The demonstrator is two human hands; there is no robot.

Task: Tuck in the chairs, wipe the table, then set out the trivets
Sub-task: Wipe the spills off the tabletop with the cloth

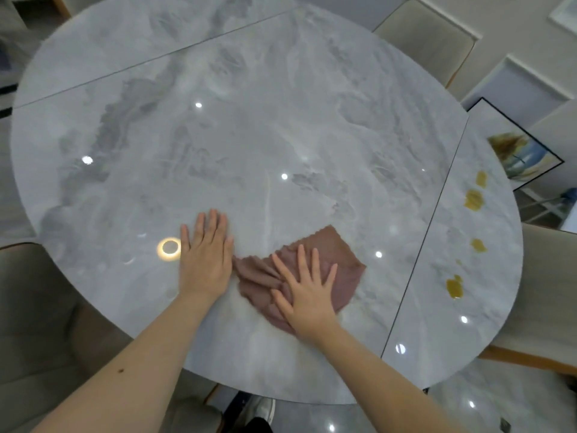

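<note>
Right hand [307, 295] presses flat, fingers spread, on the bunched mauve cloth [337, 267] near the round grey marble worktop's [281, 120] front edge, left hand [207, 257] flat beside it with fingers together, and those yellow-brown spills [473, 200] far right risk smearing or being missed.

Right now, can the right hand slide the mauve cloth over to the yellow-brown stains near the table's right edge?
Probably yes. The right hand lies flat on the mauve cloth, and only bare grey marble tabletop lies between it and the yellow-brown stains. The farthest stains may need a lean.
</note>
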